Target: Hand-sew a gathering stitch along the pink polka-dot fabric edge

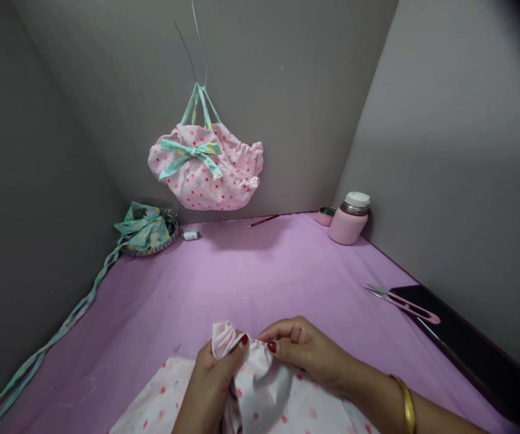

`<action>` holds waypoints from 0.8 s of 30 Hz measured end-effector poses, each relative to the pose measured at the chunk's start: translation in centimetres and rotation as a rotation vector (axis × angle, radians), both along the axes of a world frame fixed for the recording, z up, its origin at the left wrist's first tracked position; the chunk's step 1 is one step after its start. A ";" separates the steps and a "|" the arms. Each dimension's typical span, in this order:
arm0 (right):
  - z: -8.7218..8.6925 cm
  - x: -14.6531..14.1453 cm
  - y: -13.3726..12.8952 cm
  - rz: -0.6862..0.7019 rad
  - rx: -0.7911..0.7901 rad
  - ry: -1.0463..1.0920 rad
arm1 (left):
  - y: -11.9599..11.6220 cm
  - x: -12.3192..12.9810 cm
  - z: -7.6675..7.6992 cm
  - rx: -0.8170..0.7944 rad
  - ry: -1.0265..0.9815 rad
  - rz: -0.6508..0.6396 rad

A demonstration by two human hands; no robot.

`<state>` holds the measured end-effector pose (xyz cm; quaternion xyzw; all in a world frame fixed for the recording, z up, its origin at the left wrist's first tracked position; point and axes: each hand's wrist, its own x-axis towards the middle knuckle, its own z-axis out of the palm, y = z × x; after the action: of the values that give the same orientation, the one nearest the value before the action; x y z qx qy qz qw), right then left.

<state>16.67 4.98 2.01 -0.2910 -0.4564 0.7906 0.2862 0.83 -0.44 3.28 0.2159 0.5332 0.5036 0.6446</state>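
Note:
A pale pink dotted fabric spreads across the near edge of the table, its upper edge bunched into gathers. My left hand pinches the gathered edge between thumb and fingers, with a folded bit of cloth sticking up beside the thumb. Just to the right, my right hand grips the same edge between thumb and forefinger. A short ruffled stretch of cloth runs between the two thumbs. Whether a needle or thread is in the fingers is too small to make out.
A dotted pouch-like piece with a green bow hangs at the back wall. At back left sits a basket with green cloth, near a thread spool. A pink jar stands back right. Thread snips lie on a black object.

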 end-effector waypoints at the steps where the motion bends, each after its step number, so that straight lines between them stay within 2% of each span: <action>1: 0.0 0.0 0.0 0.006 0.005 -0.002 | 0.0 0.0 0.0 -0.003 0.000 -0.002; 12: -0.4 0.4 0.5 0.080 0.045 -0.018 | 0.2 -0.2 -1.7 0.062 0.034 -0.042; 16: -0.7 0.2 0.3 0.034 0.013 -0.002 | 0.1 -0.1 -1.3 0.110 0.055 -0.057; 24: -0.4 -0.2 0.0 -0.047 0.006 -0.018 | 0.1 0.2 -0.2 0.093 0.087 0.041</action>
<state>16.48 4.97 1.61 -0.3082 -0.4543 0.7796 0.3013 1.02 -0.31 3.04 0.2566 0.5410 0.5311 0.5995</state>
